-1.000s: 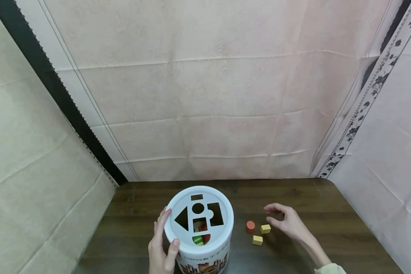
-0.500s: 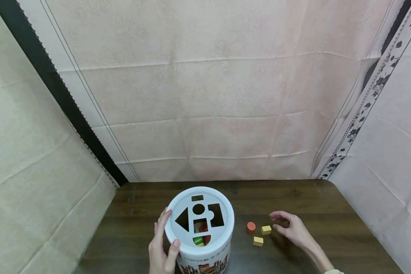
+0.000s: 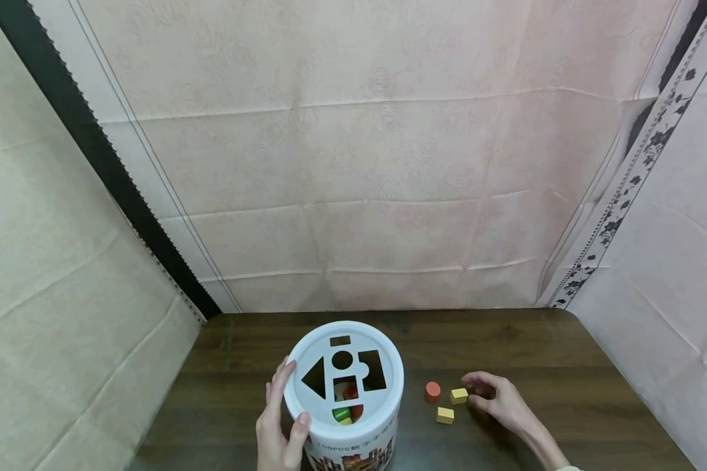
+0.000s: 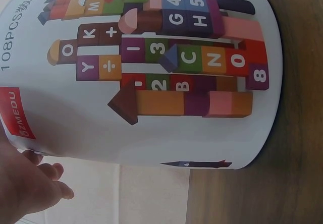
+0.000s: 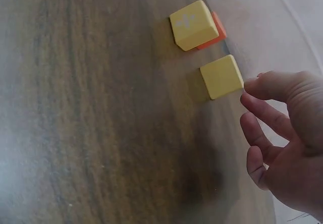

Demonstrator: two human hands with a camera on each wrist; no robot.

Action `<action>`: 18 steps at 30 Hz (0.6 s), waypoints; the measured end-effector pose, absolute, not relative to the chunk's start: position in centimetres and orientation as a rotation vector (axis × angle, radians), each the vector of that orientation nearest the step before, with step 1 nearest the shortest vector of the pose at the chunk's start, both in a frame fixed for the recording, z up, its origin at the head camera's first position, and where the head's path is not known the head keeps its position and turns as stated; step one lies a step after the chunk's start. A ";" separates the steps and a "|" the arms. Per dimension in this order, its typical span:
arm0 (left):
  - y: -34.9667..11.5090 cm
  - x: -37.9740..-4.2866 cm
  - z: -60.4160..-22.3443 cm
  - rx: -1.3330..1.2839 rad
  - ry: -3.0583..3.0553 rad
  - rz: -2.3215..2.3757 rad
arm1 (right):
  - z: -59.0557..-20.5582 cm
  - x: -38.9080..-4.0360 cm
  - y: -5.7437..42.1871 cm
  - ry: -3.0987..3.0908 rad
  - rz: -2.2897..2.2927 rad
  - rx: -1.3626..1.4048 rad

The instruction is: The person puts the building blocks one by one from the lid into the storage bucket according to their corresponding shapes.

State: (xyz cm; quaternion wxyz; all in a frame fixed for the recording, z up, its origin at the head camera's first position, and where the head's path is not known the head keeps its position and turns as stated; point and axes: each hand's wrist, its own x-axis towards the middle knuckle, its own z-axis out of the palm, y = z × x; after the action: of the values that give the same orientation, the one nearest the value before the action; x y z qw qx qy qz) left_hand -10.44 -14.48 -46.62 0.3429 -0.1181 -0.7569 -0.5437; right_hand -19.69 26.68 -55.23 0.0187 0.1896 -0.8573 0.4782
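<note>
My left hand [image 3: 278, 425] holds the round white block bucket [image 3: 350, 437] by its left side. Its fingers reach the edge of the lid [image 3: 321, 415], and the thumb lies at the front. Part of the hand [image 4: 30, 188] shows in the left wrist view, beside the printed wall [image 4: 101, 138]. My right hand [image 3: 497, 402] is right beside a yellow cube [image 3: 459, 396] on the table, its fingers bent and nothing seen between them. In the right wrist view the thumb tip is very near that cube [image 5: 222, 77]; whether they touch I cannot tell.
A second yellow cube [image 3: 445, 415] and a red-orange cylinder [image 3: 433, 392] lie between the bucket and my right hand. Through the lid's shaped holes, green and red blocks [image 3: 342, 413] show inside. Cloth walls [image 3: 377, 196] stand behind and beside the wooden table [image 3: 241, 392].
My right hand has come down closer to the yellow cube, and its thumb and fingers have drawn nearer together. The left hand and the bucket have stayed in place.
</note>
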 end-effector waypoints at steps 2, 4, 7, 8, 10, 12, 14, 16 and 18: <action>-14.5 -10.4 -46.6 -0.311 -1.965 -1.413 | -55.3 -19.7 26.6 -2.672 1.506 0.585; -14.5 -10.4 -46.6 -0.313 -1.964 -1.412 | -55.3 -19.7 26.6 -2.670 1.519 0.581; -14.5 -10.5 -46.6 -0.306 -1.968 -1.416 | -55.5 -19.7 26.5 -2.647 1.495 0.589; -14.5 -10.4 -46.6 -0.304 -1.970 -1.417 | -55.6 -19.7 26.5 -2.639 1.482 0.597; -14.5 -10.4 -46.6 -0.304 -1.969 -1.417 | -55.8 -19.7 26.5 -2.625 1.453 0.612; -14.5 -10.4 -46.6 -0.304 -1.966 -1.417 | -56.1 -19.8 26.5 -2.610 1.428 0.630; -14.4 -10.4 -46.6 -0.307 -1.964 -1.415 | -56.3 -19.8 26.5 -2.595 1.410 0.646; -14.4 -10.5 -46.6 -0.301 -1.969 -1.415 | -56.2 -19.7 26.4 -2.577 1.392 0.669; -14.5 -10.5 -46.6 -0.292 -1.974 -1.415 | -56.2 -19.7 26.3 -2.567 1.384 0.679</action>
State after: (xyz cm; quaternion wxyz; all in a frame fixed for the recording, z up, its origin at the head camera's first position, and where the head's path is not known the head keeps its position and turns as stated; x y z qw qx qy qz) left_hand -10.50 -14.47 -46.63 0.3410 -0.1123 -0.7586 -0.5437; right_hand -19.73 26.31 -56.22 0.0734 0.2261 -0.8550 0.4608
